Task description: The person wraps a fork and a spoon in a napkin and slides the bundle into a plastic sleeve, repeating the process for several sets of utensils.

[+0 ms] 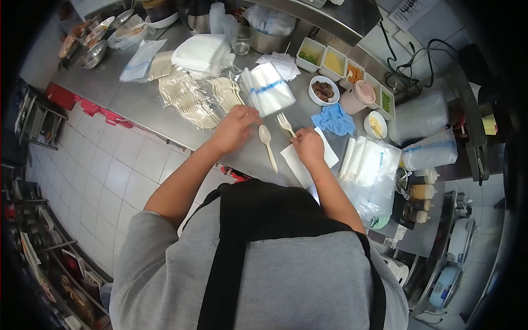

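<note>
A white napkin [304,159] lay nearest on the steel counter [137,99]. Behind, a bowl [324,90] held dark food and rectangular tubs [334,62] held toppings. The right hand [308,146] pinched a plastic fork [285,124]; the left hand [236,127], loosely curled, touched a plastic spoon [268,144]. White floor tiles [110,165] lay below.

On the worktop [143,96] a spoon [268,146] lies between the hands, with a fork [285,124] just right of it and a napkin [308,159] under the right hand [308,146]. Loose forks [206,99] lie behind the left hand [236,127].
</note>
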Demonstrator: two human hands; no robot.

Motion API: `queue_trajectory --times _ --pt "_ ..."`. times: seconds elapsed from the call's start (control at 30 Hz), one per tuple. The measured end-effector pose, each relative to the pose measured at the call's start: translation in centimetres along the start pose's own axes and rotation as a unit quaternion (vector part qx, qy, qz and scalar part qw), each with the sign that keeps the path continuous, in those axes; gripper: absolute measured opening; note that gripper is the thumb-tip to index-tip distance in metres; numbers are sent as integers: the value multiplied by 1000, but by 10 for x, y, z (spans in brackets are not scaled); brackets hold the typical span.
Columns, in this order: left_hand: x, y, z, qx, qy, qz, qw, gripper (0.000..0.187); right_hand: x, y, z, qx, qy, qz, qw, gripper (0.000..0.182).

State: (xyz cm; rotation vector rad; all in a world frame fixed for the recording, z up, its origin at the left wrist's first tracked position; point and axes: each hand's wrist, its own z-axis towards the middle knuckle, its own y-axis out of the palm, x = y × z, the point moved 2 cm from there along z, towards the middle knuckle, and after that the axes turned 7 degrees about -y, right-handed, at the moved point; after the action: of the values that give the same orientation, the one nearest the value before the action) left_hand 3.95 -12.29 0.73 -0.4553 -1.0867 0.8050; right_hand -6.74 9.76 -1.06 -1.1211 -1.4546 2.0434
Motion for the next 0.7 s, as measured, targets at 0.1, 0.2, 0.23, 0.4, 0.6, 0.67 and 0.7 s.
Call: queue_trajectory --times 0.1,0.2,0.23,0.4,0.6,0.67,0.7 --pt "-2 -17 -4 34 -20 17 999 35 -15 -3 -10 21 -25 114 993 17" --pt "-8 -31 -5 54 -24 24 998 33 -44 -3 -22 4 -29 150 988 17" --pt "-7 -36 -4 59 -24 21 998 33 -49 2 -25 0 -31 150 988 16" --pt "-5 -46 0 57 -13 21 998 33 -53 22 -27 -15 -56 85 995 16" --pt "9 -31 12 19 68 9 998 28 -42 10 -27 12 -24 10 1000 16" --pt "14 -8 12 -48 116 6 992 29 -15 -16 -34 43 8 -5 999 15" --pt "17 8 11 -85 153 7 985 28 5 -24 -39 52 27 -18 998 14"
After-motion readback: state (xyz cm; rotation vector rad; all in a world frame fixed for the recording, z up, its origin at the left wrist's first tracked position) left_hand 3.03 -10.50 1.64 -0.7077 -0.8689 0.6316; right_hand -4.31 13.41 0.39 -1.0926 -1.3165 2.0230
